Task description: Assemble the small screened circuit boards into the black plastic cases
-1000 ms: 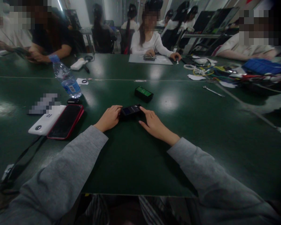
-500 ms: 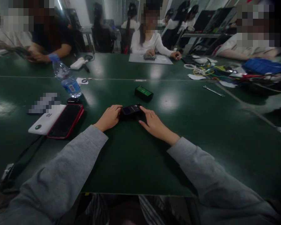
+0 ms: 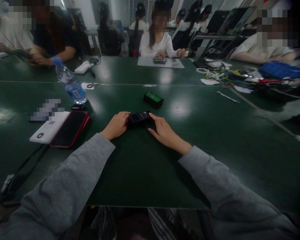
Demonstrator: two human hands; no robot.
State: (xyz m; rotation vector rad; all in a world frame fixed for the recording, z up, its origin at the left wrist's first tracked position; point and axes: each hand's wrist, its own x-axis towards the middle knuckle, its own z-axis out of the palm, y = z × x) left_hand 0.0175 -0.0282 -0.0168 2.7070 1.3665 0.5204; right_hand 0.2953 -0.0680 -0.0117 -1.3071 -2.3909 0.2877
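A small black box-shaped device [image 3: 139, 116] with a dark glossy top and faint light marks lies on the green table in front of me. My left hand [image 3: 117, 125] is closed round its left end, the thumb hidden behind the knuckles. At the right end, my right hand [image 3: 165, 131] has the index fingertip on the far corner and the thumb by the near corner. Just beyond them sits a black case with a green circuit board [image 3: 153, 97] showing in its top, touched by neither hand.
Left of my arm lie a red-edged phone [image 3: 70, 129], a white power bank [image 3: 48, 128] and a clear water bottle [image 3: 71, 83]. A wrench [image 3: 228, 97], tangled cables [image 3: 215, 75] and a blue bin [image 3: 283, 70] are at the right. Several people sit beyond the table.
My hands and the black device stay in the same place. Across the table, a person in white has lifted one hand slightly and drawn it inward.
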